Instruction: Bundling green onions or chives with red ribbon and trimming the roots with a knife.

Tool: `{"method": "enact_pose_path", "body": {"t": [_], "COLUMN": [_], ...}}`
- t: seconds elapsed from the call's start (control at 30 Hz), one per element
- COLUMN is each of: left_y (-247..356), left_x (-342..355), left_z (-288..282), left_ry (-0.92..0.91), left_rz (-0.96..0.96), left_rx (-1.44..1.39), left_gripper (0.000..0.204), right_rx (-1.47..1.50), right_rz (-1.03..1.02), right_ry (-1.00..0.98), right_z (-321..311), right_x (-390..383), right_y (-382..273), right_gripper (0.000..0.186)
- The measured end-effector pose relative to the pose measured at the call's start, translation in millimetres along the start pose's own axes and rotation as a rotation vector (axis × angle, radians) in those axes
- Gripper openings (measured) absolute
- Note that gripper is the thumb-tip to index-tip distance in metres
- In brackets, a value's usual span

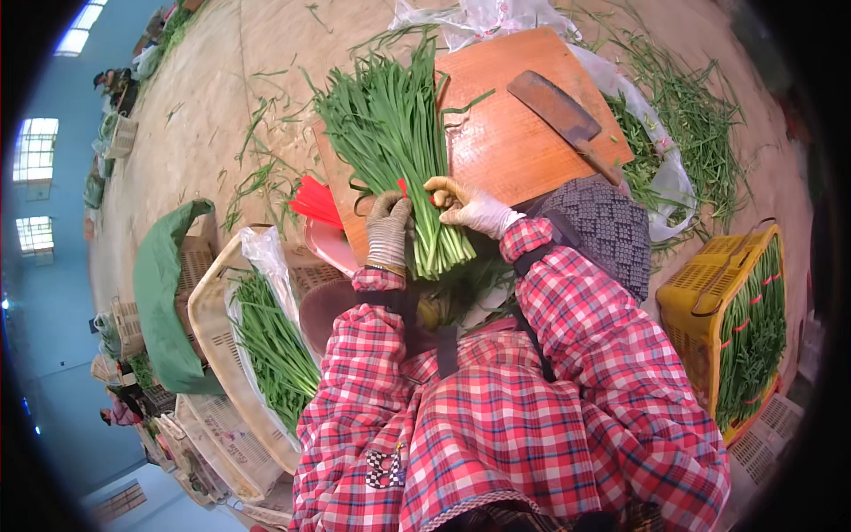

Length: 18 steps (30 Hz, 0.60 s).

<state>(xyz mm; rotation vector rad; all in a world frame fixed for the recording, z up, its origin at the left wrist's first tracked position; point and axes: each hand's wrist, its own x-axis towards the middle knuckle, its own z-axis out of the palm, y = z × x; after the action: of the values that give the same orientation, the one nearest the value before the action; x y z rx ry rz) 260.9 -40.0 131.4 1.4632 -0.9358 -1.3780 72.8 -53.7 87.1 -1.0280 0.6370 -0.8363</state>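
A big bunch of long green leafy stalks [386, 124] lies across the near left part of a wooden board [483, 89], pale stem ends toward me. A short red strip [402, 185] shows around it. My left hand [387, 232], in a striped knit glove, is closed at the bunch's left side by the strip. My right hand [465, 204], in a white glove with tan fingers, pinches at the bunch's right side near the strip; what its fingertips hold is hard to make out. A cleaver [554, 108] with a wooden handle lies on the board's right.
Red strips [312, 199] lie left of the board. Lined basket with greens [275, 346] and green cloth [160, 293] stand left; yellow crate [687, 324] of banded bundles, right. Loose greens and plastic [660, 217] surround the board. Two people [115, 84] [120, 410] are far left.
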Motion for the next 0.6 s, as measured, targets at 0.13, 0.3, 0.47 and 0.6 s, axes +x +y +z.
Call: {"method": "enact_pose_path", "body": {"t": [0.13,0.3,0.47,0.6], "left_y": [-9.8,-16.8,-17.2,-16.4], "left_x": [3.3,3.2,2.5,3.6], "left_z": [-5.1,-9.8,-12.9,-13.8], "left_ry": [-0.031,-0.073,0.004,-0.048], "left_rz": [0.039,0.017,-0.061,-0.051], "left_rx": [-0.045,-0.083,-0.202,-0.207], "left_gripper": [0.012,0.014,0.016,0.011], "right_rx": [-0.227,-0.388,-0.347,-0.429], "right_rz": [-0.014,-0.053,-0.112,-0.102], "right_ry": [0.136,0.22,-0.024,0.01], "right_z": [9.1,15.5,5.9,4.9], "right_x": [0.7,4.4,6.2,3.4], "right_y": [6.9,6.5,-2.7,-1.6], "right_gripper": [0.045,0.038,0.036,0.031]}}
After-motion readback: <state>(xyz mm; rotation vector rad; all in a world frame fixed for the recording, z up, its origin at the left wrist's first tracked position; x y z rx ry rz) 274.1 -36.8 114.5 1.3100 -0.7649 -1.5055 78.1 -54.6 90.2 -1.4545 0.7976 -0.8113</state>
